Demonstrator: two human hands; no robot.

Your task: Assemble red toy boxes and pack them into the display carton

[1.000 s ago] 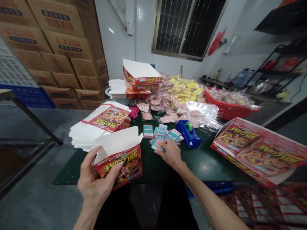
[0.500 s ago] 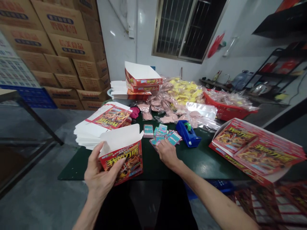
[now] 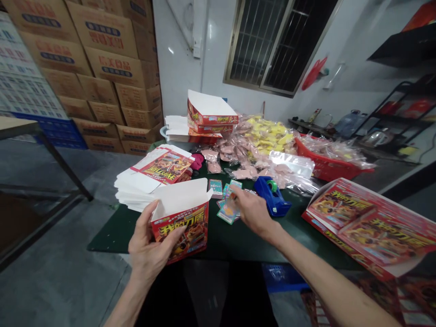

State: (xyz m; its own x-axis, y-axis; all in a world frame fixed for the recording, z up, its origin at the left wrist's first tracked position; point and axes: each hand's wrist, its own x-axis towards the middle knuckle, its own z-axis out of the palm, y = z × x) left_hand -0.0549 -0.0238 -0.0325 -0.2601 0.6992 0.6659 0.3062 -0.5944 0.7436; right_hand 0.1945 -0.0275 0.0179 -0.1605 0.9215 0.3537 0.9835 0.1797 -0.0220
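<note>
The left hand (image 3: 148,247) clasps an open red carton (image 3: 191,230); the right hand (image 3: 255,210) curls over loose cards (image 3: 226,212) beneath it, whether pinching one cannot be told. Card-picking seems in hand; the next move calls for a light pinch.

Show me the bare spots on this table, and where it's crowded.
The green tabletop is bare along the front edge, between the red box in the left hand and the right forearm; also between the blue tape dispenser and the display box at right. Crowded: the back, with bagged pieces and a red basket; the middle, with cards by the right hand.
</note>
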